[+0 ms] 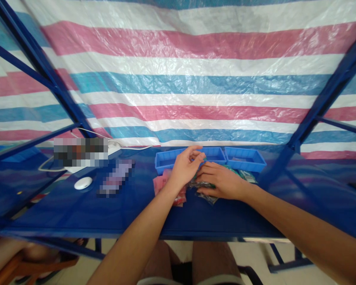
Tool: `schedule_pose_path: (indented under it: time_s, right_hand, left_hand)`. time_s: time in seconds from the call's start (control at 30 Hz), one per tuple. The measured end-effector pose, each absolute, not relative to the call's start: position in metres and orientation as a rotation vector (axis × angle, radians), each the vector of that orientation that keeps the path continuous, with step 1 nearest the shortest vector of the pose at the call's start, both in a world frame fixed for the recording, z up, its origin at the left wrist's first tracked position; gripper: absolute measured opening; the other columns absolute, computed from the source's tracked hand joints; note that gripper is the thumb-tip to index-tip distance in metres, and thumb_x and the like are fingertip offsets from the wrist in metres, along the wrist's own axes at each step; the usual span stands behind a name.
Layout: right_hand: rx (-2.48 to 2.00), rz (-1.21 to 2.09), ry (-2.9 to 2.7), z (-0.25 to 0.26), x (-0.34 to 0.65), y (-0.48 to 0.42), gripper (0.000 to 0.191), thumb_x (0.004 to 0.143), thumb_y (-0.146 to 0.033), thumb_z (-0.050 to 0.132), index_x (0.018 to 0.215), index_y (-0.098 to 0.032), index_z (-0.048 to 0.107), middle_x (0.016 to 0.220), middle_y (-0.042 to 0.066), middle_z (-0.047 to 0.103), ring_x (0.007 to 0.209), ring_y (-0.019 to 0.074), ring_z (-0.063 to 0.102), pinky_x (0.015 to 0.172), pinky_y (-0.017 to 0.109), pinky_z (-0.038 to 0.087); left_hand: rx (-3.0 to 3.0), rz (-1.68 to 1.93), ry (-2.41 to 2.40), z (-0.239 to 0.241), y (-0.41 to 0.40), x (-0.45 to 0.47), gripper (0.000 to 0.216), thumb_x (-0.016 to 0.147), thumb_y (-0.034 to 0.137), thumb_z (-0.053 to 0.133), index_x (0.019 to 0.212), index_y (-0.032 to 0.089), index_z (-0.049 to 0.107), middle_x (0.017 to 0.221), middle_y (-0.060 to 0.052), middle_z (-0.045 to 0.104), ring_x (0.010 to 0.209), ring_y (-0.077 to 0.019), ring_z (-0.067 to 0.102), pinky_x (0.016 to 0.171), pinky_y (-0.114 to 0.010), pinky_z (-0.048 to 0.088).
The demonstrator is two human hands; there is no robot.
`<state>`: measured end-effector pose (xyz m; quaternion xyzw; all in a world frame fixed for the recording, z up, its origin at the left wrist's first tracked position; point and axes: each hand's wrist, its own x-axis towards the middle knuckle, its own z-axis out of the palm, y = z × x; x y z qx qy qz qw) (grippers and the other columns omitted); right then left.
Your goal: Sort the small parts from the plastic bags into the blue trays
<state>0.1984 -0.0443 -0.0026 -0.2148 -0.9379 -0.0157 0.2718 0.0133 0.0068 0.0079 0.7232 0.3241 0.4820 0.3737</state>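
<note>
My left hand [188, 165] is over the middle of the blue table, its fingers curled together near a bit of green and blue. What they pinch, if anything, is too small to make out. My right hand [224, 181] is just to the right, fingers and thumb closed around a clear plastic packet [202, 184]. Another clear packet [209, 198] with dark contents lies under its thumb. Pink plastic packets [160, 183] are piled beneath my left wrist. Green and clear packets [247, 176] lie beyond my right hand.
Blue trays [166, 159] stand in a row behind my hands, with another tray [245, 160] at the right. Leftward are a white round case [83, 183], a blurred phone-shaped object [115, 178] and a white cable [136, 148]. Blue frame posts flank the table; another person's leg shows lower left.
</note>
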Motion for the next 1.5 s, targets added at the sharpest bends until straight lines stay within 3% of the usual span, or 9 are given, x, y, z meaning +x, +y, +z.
schedule_pose_path:
  time_s: [0.23, 0.53, 0.63, 0.87, 1.1, 1.3, 1.5]
  right_hand:
    - [-0.677, 0.213, -2.291, 0.001, 0.201, -0.046, 0.009, 0.097, -0.031, 0.073, 0.095, -0.024, 0.070, 0.095, 0.006, 0.074, 0.096, 0.0248, 0.068, 0.092, 0.042, 0.054]
    - [-1.026, 0.587, -1.664, 0.002, 0.217, -0.031, 0.028, 0.089, -0.050, 0.080, 0.093, -0.024, 0.073, 0.088, 0.003, 0.076, 0.075, 0.0203, 0.066, 0.069, 0.033, 0.051]
    - [-0.983, 0.719, -1.532, 0.001, 0.219, -0.027, 0.033, 0.084, -0.052, 0.084, 0.092, -0.023, 0.073, 0.083, 0.003, 0.075, 0.072, 0.0194, 0.066, 0.067, 0.032, 0.052]
    - [-0.973, 0.906, -1.435, 0.003, 0.215, -0.031, 0.034, 0.078, -0.050, 0.089, 0.094, -0.022, 0.078, 0.080, 0.004, 0.079, 0.063, 0.0206, 0.070, 0.052, 0.030, 0.050]
    - [-0.931, 0.951, -1.489, 0.002, 0.216, -0.030, 0.034, 0.085, -0.045, 0.082, 0.110, -0.023, 0.082, 0.101, 0.006, 0.083, 0.075, 0.0223, 0.077, 0.075, 0.038, 0.065]
    - [-0.918, 0.902, -1.549, -0.007, 0.217, -0.025, 0.029, 0.087, -0.035, 0.079, 0.113, -0.024, 0.076, 0.107, 0.007, 0.082, 0.094, 0.0259, 0.079, 0.086, 0.042, 0.065]
    - [-0.974, 0.657, -1.670, -0.004, 0.214, -0.030, 0.028, 0.089, -0.033, 0.076, 0.115, -0.025, 0.073, 0.105, 0.007, 0.081, 0.095, 0.0265, 0.077, 0.088, 0.043, 0.064]
  left_hand:
    - [1.877, 1.251, 0.842, 0.007, 0.008, 0.012, 0.035, 0.098, 0.037, 0.067, 0.129, 0.020, 0.067, 0.104, -0.007, 0.078, 0.093, -0.0201, 0.074, 0.083, -0.031, 0.059]
    - [2.062, 1.187, 0.891, 0.019, -0.003, 0.011, 0.030, 0.103, 0.042, 0.060, 0.116, 0.021, 0.075, 0.111, -0.006, 0.080, 0.100, -0.0218, 0.075, 0.083, -0.031, 0.057]
    - [2.093, 1.149, 0.875, 0.021, -0.006, 0.011, 0.031, 0.101, 0.042, 0.062, 0.120, 0.021, 0.074, 0.106, -0.006, 0.081, 0.095, -0.0216, 0.076, 0.079, -0.030, 0.056]
    - [2.087, 1.163, 0.812, 0.021, -0.007, 0.011, 0.030, 0.098, 0.029, 0.063, 0.125, 0.019, 0.070, 0.105, -0.006, 0.080, 0.093, -0.0208, 0.076, 0.080, -0.030, 0.057]
    - [2.080, 1.201, 0.845, 0.020, -0.004, 0.012, 0.032, 0.093, 0.025, 0.069, 0.124, 0.020, 0.071, 0.109, -0.007, 0.080, 0.097, -0.0209, 0.077, 0.080, -0.030, 0.060]
    - [2.147, 1.214, 0.893, 0.022, -0.006, 0.013, 0.032, 0.091, 0.022, 0.069, 0.123, 0.022, 0.071, 0.108, -0.005, 0.080, 0.095, -0.0200, 0.076, 0.081, -0.030, 0.059]
    - [2.253, 1.214, 0.903, 0.028, -0.013, 0.014, 0.035, 0.087, 0.018, 0.067, 0.122, 0.021, 0.070, 0.101, -0.003, 0.078, 0.088, -0.0181, 0.074, 0.080, -0.030, 0.057]
